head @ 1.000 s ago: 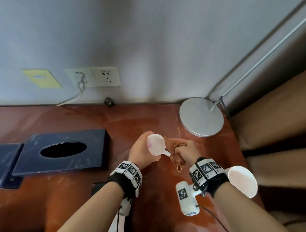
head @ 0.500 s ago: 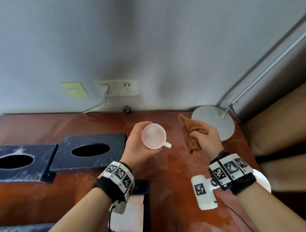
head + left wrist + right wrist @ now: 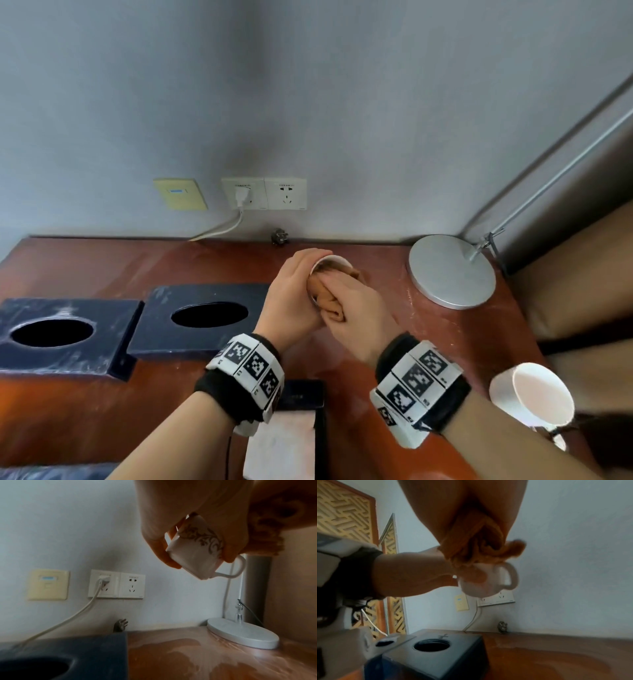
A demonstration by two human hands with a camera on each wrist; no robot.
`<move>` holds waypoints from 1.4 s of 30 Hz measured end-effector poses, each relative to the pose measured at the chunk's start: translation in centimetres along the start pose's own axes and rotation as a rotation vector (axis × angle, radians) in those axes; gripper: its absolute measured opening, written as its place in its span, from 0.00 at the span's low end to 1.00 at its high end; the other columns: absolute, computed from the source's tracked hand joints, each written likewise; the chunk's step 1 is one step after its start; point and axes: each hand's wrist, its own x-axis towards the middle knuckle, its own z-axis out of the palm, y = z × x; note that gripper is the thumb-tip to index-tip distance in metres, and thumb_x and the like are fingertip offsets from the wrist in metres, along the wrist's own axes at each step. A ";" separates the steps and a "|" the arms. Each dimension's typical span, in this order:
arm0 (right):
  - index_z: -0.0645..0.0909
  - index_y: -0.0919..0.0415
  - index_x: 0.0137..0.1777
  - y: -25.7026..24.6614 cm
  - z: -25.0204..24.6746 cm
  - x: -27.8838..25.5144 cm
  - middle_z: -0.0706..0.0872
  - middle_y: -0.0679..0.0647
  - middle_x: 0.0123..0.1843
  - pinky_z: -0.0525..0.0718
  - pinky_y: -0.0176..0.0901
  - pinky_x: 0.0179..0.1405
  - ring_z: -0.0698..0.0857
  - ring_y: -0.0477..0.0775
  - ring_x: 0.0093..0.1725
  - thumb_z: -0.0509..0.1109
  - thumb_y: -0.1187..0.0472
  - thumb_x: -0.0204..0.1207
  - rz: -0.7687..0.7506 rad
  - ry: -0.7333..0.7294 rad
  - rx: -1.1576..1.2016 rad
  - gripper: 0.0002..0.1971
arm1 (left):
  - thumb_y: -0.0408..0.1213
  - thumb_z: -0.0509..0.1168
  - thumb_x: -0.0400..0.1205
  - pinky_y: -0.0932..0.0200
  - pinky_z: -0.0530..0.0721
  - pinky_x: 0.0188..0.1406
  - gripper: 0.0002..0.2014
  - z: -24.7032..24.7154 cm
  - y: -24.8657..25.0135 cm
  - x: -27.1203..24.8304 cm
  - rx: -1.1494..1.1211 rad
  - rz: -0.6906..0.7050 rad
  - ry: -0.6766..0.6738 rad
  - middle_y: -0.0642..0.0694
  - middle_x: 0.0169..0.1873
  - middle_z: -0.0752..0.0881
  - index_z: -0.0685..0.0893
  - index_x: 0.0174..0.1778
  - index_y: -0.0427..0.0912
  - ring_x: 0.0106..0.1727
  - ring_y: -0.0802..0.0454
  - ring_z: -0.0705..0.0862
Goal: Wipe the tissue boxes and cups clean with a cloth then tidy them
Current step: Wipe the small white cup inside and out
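Note:
My left hand [image 3: 291, 294] grips a small white cup [image 3: 197, 551] with a brown scroll pattern, held tilted above the table, its handle [image 3: 508, 577] pointing away from the palm. My right hand [image 3: 356, 308] holds a bunched brown cloth [image 3: 329, 301] and pushes it into the cup's mouth [image 3: 330, 262]. Two dark tissue boxes [image 3: 202, 318] [image 3: 65, 335] with oval openings lie on the left of the red-brown table [image 3: 445, 329]. A second white cup [image 3: 534, 394] stands at the table's front right, beside my right forearm.
A round silver lamp base [image 3: 452, 270] with a slanting rod sits at the back right corner. Wall sockets [image 3: 263, 193] with a white cable hang above the table's back edge; a small metal plug [image 3: 279, 236] lies below them. A dark phone [image 3: 301, 394] lies near my left wrist.
My right hand lifted the cloth from the table near the lamp base and brought it left into the cup. My left hand keeps hold of the cup.

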 end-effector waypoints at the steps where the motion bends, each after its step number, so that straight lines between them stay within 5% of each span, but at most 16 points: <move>1: 0.78 0.62 0.68 -0.5 0.0 0.2 0.81 0.55 0.68 0.65 0.27 0.70 0.77 0.51 0.70 0.57 0.58 0.73 0.031 -0.016 0.001 0.24 | 0.44 0.65 0.68 0.62 0.76 0.66 0.25 -0.1 0.2 0.0 0.009 0.014 0.004 0.53 0.61 0.80 0.81 0.63 0.44 0.64 0.55 0.79; 4: 0.79 0.61 0.65 -1.2 -0.6 0.8 0.81 0.54 0.68 0.73 0.40 0.71 0.77 0.52 0.69 0.63 0.67 0.73 0.060 -0.130 0.034 0.19 | 0.43 0.64 0.69 0.72 0.72 0.66 0.26 -0.8 0.3 0.2 0.010 0.049 -0.001 0.53 0.61 0.79 0.81 0.64 0.40 0.64 0.59 0.78; 6: 0.83 0.63 0.52 -1.4 -1.3 0.9 0.85 0.54 0.57 0.81 0.46 0.55 0.82 0.53 0.53 0.61 0.69 0.72 0.036 -0.222 0.039 0.12 | 0.43 0.65 0.67 0.74 0.73 0.63 0.27 -1.4 0.0 0.4 0.004 0.077 -0.035 0.54 0.61 0.79 0.80 0.64 0.40 0.62 0.62 0.78; 9: 0.83 0.63 0.43 -1.7 -2.6 1.4 0.85 0.54 0.39 0.75 0.40 0.36 0.78 0.51 0.33 0.60 0.67 0.73 0.088 -0.390 -0.036 0.09 | 0.40 0.74 0.64 0.65 0.79 0.60 0.30 -1.7 -0.7 0.3 0.016 0.107 -0.089 0.53 0.61 0.79 0.79 0.64 0.43 0.62 0.59 0.80; 12: 0.75 0.56 0.29 -2.3 -4.2 1.9 0.78 0.53 0.28 0.68 0.41 0.32 0.72 0.51 0.28 0.59 0.63 0.74 0.076 -0.459 -0.194 0.13 | 0.36 0.82 0.57 0.64 0.79 0.61 0.38 -1.2 -0.9 -0.3 -0.021 0.092 -0.131 0.55 0.61 0.79 0.78 0.64 0.44 0.62 0.60 0.80; 14: 0.76 0.54 0.34 -2.5 -4.8 1.7 0.83 0.53 0.37 0.73 0.42 0.37 0.78 0.52 0.35 0.59 0.62 0.74 0.028 -0.444 -0.307 0.09 | 0.38 0.82 0.57 0.64 0.78 0.62 0.37 -1.0 -0.8 -0.3 -0.044 0.099 -0.127 0.55 0.60 0.79 0.78 0.64 0.45 0.61 0.60 0.80; 17: 0.79 0.57 0.59 -2.3 -4.1 0.4 0.82 0.52 0.60 0.80 0.45 0.60 0.79 0.52 0.62 0.62 0.61 0.75 -0.070 -0.363 -0.426 0.13 | 0.38 0.82 0.58 0.63 0.78 0.62 0.36 -1.4 -0.4 0.2 -0.024 0.123 -0.147 0.57 0.60 0.79 0.79 0.64 0.46 0.62 0.63 0.79; 20: 0.80 0.63 0.62 -2.1 -2.1 -0.5 0.84 0.57 0.64 0.76 0.45 0.68 0.80 0.57 0.67 0.74 0.62 0.67 -0.082 -0.280 -0.517 0.22 | 0.43 0.74 0.66 0.61 0.80 0.62 0.27 -1.7 0.5 1.0 0.104 0.259 -0.160 0.50 0.60 0.82 0.83 0.62 0.42 0.63 0.56 0.80; 23: 0.79 0.58 0.48 -3.3 -2.6 -0.4 0.86 0.55 0.47 0.82 0.45 0.50 0.86 0.58 0.48 0.61 0.65 0.74 0.200 -0.284 -0.110 0.07 | 0.43 0.63 0.69 0.57 0.82 0.61 0.25 -1.6 0.9 1.0 0.157 0.270 -0.153 0.46 0.62 0.83 0.83 0.63 0.40 0.63 0.51 0.82; 26: 0.79 0.69 0.29 -3.4 -3.5 0.4 0.77 0.50 0.18 0.75 0.37 0.24 0.77 0.45 0.18 0.60 0.75 0.73 0.505 -0.164 0.525 0.12 | 0.47 0.69 0.67 0.61 0.79 0.62 0.29 -1.3 0.6 0.5 0.098 0.227 -0.106 0.47 0.62 0.82 0.81 0.64 0.39 0.64 0.55 0.80; 28: 0.76 0.63 0.14 -2.8 -3.6 0.9 0.71 0.49 0.10 0.73 0.36 0.21 0.71 0.44 0.12 0.59 0.78 0.74 0.681 0.043 0.987 0.26 | 0.48 0.75 0.65 0.64 0.78 0.63 0.32 -1.4 0.6 0.7 0.050 0.177 -0.104 0.49 0.62 0.81 0.79 0.65 0.41 0.64 0.58 0.79; 30: 0.78 0.63 0.18 -3.0 -3.2 1.2 0.73 0.52 0.14 0.75 0.35 0.22 0.73 0.46 0.15 0.58 0.79 0.74 0.751 0.203 1.226 0.24 | 0.44 0.78 0.64 0.61 0.78 0.62 0.34 -1.5 0.7 1.2 0.052 0.131 -0.159 0.52 0.64 0.80 0.77 0.67 0.44 0.63 0.60 0.79; 33: 0.82 0.72 0.41 -3.7 -2.0 1.4 0.80 0.58 0.25 0.83 0.41 0.29 0.81 0.49 0.25 0.60 0.78 0.73 0.652 0.207 0.985 0.10 | 0.42 0.72 0.70 0.68 0.76 0.62 0.28 -2.0 0.9 1.9 0.020 0.139 -0.173 0.61 0.62 0.76 0.75 0.67 0.52 0.61 0.63 0.78; 36: 0.79 0.65 0.34 -3.7 -1.4 1.5 0.79 0.59 0.26 0.82 0.52 0.32 0.80 0.56 0.27 0.58 0.77 0.71 0.435 0.049 0.566 0.12 | 0.34 0.70 0.69 0.64 0.76 0.60 0.27 -2.7 0.7 2.9 0.039 0.150 -0.137 0.57 0.62 0.77 0.76 0.66 0.48 0.60 0.60 0.78; 39: 0.72 0.54 0.30 -3.3 -2.0 1.7 0.72 0.47 0.25 0.72 0.33 0.28 0.73 0.43 0.23 0.55 0.78 0.69 0.216 -0.112 0.307 0.18 | 0.40 0.76 0.65 0.59 0.79 0.58 0.29 -3.7 0.1 3.5 0.097 0.169 -0.179 0.54 0.61 0.79 0.77 0.64 0.46 0.59 0.58 0.80; 42: 0.84 0.61 0.44 -1.8 -2.3 1.9 0.81 0.46 0.39 0.74 0.30 0.42 0.77 0.43 0.40 0.58 0.76 0.69 -0.026 -0.347 -0.001 0.15 | 0.47 0.77 0.63 0.55 0.82 0.54 0.30 -4.1 -0.7 3.0 0.167 0.241 -0.271 0.58 0.58 0.80 0.78 0.61 0.53 0.58 0.58 0.81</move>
